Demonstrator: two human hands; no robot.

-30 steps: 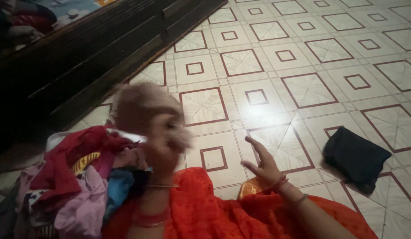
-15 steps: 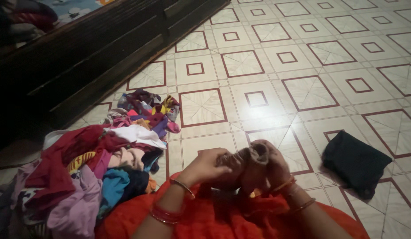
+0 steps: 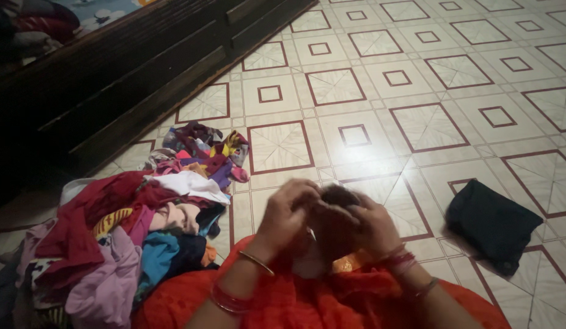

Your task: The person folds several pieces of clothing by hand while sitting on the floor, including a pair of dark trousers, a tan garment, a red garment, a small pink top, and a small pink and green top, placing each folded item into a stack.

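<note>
Brownish cloth (image 3: 335, 207), small and bunched, sits between both hands above the red lap (image 3: 295, 298); the left hand (image 3: 286, 216) grips it from nine o'clock, the right hand (image 3: 371, 225) from three, fingers curled tight; a heap of mixed clothes (image 3: 130, 237) lies at nine o'clock on the tiled floor (image 3: 417, 73); a folded dark garment (image 3: 490, 222) rests at three, well apart.

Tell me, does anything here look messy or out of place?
Mostly the jumbled heap of clothes on the tiled floor, unfolded. A folded dark cloth lies apart. Both hands bunch a small dark garment.
</note>
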